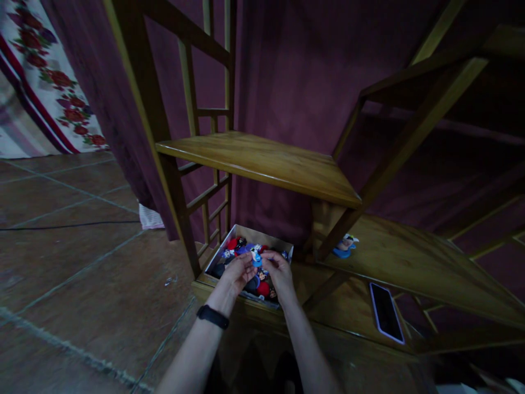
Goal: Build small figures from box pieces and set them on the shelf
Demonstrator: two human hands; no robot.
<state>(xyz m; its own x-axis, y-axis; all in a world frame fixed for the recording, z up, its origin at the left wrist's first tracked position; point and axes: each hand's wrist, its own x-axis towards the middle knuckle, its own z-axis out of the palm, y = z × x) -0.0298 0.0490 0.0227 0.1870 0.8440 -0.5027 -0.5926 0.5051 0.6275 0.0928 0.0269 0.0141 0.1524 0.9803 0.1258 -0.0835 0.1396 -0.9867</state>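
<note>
A small blue-and-white toy figurine (pixel 256 258) is pinched between the fingertips of both my hands. My left hand (pixel 239 269), with a black band on its wrist, holds it from the left; my right hand (pixel 279 268) grips it from the right. Just below them a shallow white box (pixel 268 238) sits on the bottom shelf. Several small figurines in red, blue, white and black lie jumbled inside it. Both hands hide part of the box's contents.
Above the box juts a wooden shelf (pixel 262 161) of an open-frame rack. Another blue-based figurine (pixel 345 246) stands on the shelf to the right. Below that lies a phone (pixel 386 312) with a purple edge. A maroon curtain (pixel 287 82) hangs behind; tiled floor (pixel 82 284) is at left.
</note>
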